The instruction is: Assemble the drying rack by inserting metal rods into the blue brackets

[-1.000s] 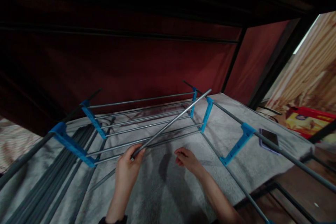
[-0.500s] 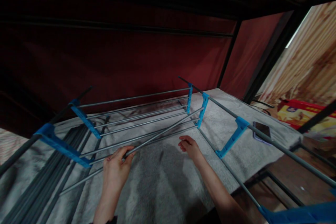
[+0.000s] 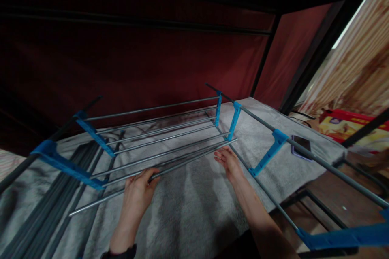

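Apparently aligning a loose rod [image 3: 97,202] | left hand [image 3: 136,191] clamped on it | right hand [image 3: 230,164] apart-fingered, contact unclear | next calls for steadying the far end

Held rod [image 3: 94,204]: metal look, smooth, faint sheen. Rack rods [image 3: 164,139] at centre: same, smooth metallic grey. Brackets [image 3: 68,168], blue: moulded plastic, satin. Tubes [image 3: 51,206] at 8 o'clock: matt dark grey, smooth, metal or plastic unclear. Blanket [image 3: 182,218] at 6: soft fuzzy cloth, matt. Sheet [image 3: 152,64] toward 11: matt red fabric. Phone [image 3: 301,144] at 3: glossy dark screen. Box [image 3: 352,127], also 3: printed card look.
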Available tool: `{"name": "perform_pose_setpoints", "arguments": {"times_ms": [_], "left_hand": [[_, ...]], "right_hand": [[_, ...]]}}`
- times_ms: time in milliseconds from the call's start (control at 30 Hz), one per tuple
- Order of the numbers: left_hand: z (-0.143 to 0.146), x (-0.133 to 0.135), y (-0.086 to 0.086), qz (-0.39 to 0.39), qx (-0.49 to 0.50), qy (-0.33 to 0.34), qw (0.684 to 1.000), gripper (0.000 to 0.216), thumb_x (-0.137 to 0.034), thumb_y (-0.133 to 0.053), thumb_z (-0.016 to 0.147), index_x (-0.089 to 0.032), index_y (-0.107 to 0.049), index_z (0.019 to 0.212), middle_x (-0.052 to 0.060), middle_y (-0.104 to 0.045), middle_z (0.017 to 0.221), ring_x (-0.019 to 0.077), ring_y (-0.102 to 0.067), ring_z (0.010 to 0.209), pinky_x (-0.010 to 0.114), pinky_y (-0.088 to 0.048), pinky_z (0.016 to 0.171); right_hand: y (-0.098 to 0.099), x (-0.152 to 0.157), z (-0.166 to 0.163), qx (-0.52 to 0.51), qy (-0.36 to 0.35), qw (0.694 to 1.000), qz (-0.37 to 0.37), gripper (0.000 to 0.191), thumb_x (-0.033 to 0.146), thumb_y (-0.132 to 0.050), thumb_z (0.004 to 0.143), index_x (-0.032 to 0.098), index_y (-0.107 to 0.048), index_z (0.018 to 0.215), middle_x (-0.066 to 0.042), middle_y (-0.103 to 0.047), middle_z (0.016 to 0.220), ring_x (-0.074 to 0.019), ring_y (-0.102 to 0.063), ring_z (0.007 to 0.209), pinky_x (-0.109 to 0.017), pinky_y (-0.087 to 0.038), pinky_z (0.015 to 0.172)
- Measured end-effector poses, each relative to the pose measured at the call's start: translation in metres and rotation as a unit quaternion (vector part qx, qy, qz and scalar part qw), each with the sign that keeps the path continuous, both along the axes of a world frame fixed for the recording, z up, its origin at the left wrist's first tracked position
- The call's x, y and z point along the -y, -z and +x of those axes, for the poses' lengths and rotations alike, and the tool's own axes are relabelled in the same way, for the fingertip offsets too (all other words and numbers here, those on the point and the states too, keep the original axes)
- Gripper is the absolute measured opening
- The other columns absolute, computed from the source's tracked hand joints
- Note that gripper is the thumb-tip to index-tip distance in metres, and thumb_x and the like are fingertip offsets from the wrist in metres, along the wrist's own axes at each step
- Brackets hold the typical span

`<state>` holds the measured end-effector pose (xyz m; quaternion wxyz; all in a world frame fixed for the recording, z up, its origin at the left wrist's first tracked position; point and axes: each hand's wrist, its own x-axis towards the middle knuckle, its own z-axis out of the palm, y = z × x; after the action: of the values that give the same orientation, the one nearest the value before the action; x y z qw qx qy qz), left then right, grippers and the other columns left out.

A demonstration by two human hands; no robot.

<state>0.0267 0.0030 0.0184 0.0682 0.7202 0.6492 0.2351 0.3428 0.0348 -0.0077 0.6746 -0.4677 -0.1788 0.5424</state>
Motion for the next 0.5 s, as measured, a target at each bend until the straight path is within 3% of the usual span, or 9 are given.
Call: {"name": "perform_pose_setpoints", "arguments": {"times_ms": [167,500], "left_hand": [[0.007,0.001,-0.005,-0.067,-0.047,0.005,0.997,0.029,-0.033,-0.051,0.090,-0.026,-0.071,0.109,0.004,-0.080,0.104,0.0257,-0.074,0.096,0.035,-0.053,0.087],[0.014,0.006,-0.003,-0.133,-0.099,0.027,0.986,0.031,-0.025,-0.051,0.094,-0.027,-0.067,0.120,0.004,-0.077,0.118,0.0251,-0.071,0.110,0.035,-0.052,0.094]], "right_hand": [[0.005,-0.002,0.012,-0.041,0.010,0.999,-0.016,0.012,0.015,-0.073,0.078,0.021,-0.063,0.080,0.000,-0.072,0.074,-0.0121,-0.070,0.067,-0.022,-0.060,0.064],[0.011,-0.003,0.025,-0.096,-0.003,0.994,-0.051,0.013,0.009,-0.063,0.089,0.019,-0.069,0.086,0.000,-0.073,0.072,-0.0106,-0.070,0.065,-0.021,-0.062,0.065]]}}
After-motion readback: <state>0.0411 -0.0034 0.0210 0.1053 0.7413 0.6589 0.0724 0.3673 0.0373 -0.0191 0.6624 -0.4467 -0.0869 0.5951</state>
